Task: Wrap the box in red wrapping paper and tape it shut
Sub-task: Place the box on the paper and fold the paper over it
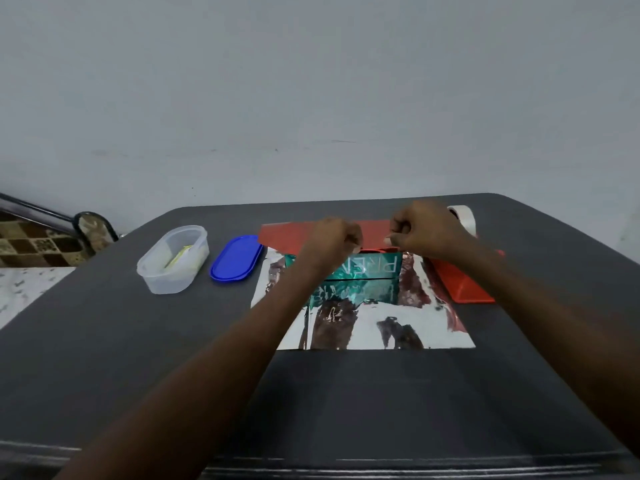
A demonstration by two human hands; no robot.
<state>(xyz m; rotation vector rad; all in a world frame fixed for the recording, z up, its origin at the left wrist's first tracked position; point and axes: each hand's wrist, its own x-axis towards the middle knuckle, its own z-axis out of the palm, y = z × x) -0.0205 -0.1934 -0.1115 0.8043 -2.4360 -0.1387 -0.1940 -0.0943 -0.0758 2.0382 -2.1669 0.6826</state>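
Here I have both hands up at the far edge of the work, fingers curled. My left hand [334, 239] and my right hand [420, 230] sit close together but apart, and between them I seem to pinch something thin and pale, probably a strip of tape pulled taut so it lands flat; it is too small to be sure.

Just under my knuckles lies the box [367, 268], teal with white lettering, near the 12 o'clock end of the paper [381, 327]. The sheet lies shiny side up, so the red faces outward once folded. Its far flap [346, 233] already stands red over the top of the box, which is why my hands hover there: I judge this seam wants fixing next.

At 1 o'clock from my right hand, partly hidden behind it, the tape roll [464, 218] waits within reach. At 4 o'clock a red fold of paper [464, 285] lies on the table [138, 341]. Out at 9 o'clock sit a blue lid [236, 258] and, beyond it, a clear tub [173, 259], well apart from the wrapping.
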